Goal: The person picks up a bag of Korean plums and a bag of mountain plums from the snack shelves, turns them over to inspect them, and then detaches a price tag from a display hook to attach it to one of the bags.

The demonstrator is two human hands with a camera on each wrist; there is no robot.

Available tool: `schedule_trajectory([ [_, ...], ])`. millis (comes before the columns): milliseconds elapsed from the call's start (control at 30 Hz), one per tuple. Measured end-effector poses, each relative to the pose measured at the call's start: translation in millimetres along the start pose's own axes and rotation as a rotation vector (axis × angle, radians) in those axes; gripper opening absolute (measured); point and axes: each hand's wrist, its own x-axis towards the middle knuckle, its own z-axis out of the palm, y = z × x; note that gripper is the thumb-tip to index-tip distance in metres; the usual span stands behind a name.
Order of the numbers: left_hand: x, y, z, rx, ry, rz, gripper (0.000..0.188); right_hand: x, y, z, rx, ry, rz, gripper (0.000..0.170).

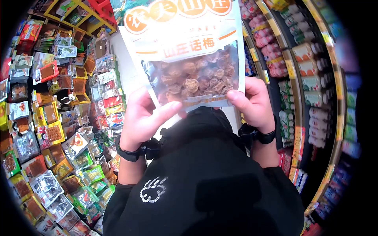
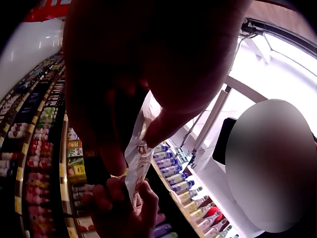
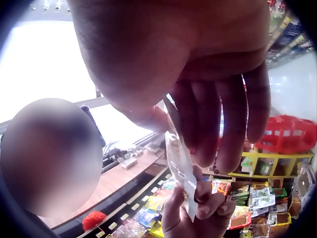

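Both hands hold up a bag of dried plums, its printed front facing the head camera and wrinkled brown fruit showing through a clear window. At its lower left corner my left hand pinches it, thumb on the front and fingers behind. My right hand grips the lower right corner in the same way. In the left wrist view the bag is seen edge-on between the thumb and fingers. The right wrist view also shows the bag from its edge, with the other hand below.
Packed snack bags fill a display on the left. Shelves of bottled drinks run along the right. A red basket and a yellow rack stand farther off. Pale floor shows between the displays.
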Motion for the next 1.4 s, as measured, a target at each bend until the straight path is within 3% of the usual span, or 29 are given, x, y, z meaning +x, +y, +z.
schedule_trajectory([
  [133,71.3,12.0,-35.5,0.110,0.027,-0.008,0.028,85.6,7.1,-30.4,-0.076,-0.060,-0.113,0.021],
  [267,142.2,38.7,-54.4,0.091,0.169,0.001,0.036,170.6,-3.3,-55.3,-0.011,-0.066,-0.047,0.020],
  [333,172.5,46.7,-72.4,0.126,0.176,0.014,0.041,213.5,-6.5,-62.8,0.015,-0.049,-0.157,0.020],
  [433,206.6,56.1,-94.8,0.166,0.235,0.062,0.043,271.0,-12.1,-81.5,-0.115,-0.189,-0.192,0.021],
  [667,248.7,57.1,-156.0,0.044,0.493,0.218,0.036,389.6,-20.0,-59.1,0.031,-0.437,-0.192,0.018],
  [700,247.6,51.6,-175.9,0.237,0.530,0.231,0.036,405.7,-17.6,-51.1,0.037,-0.459,-0.185,0.018],
  [767,246.7,30.7,-217.4,0.689,0.601,0.337,0.032,441.5,-13.1,-37.2,0.047,-0.470,-0.353,0.015],
  [800,258.1,37.4,-227.2,0.689,0.615,0.338,0.032,459.9,-12.5,-33.8,0.047,-0.484,-0.354,0.015],
  [867,287.0,53.3,-244.5,-0.199,0.616,0.237,0.032,496.4,-11.6,-27.3,0.055,-0.563,-0.258,0.014],
  [933,307.8,55.7,-272.4,-0.233,0.544,0.295,0.032,533.3,-12.4,-16.3,0.037,-0.568,-0.230,0.014],
  [967,317.6,57.7,-288.3,0.060,0.653,0.246,0.027,551.9,-13.1,-11.3,0.025,-0.595,-0.172,0.013],
  [1000,327.8,60.3,-303.1,0.351,0.755,0.196,0.033,570.2,-15.8,-7.4,0.007,-0.623,-0.112,0.013],
  [1100,365.9,66.6,-364.0,0.111,0.683,0.107,0.032,628.6,-10.4,9.5,-0.169,-0.625,-0.206,0.014],
  [1133,378.6,72.0,-379.1,0.130,0.669,0.178,0.030,648.3,-12.3,14.7,-0.237,-0.636,-0.232,0.015],
  [1300,424.4,88.4,-466.3,-0.099,0.513,0.140,0.028,738.9,-28.9,47.5,-0.351,-0.648,-0.083,0.020],
  [1400,439.1,97.5,-508.8,-0.075,0.520,0.117,0.028,782.4,-25.1,66.0,-0.413,-0.628,-0.067,0.019],
])
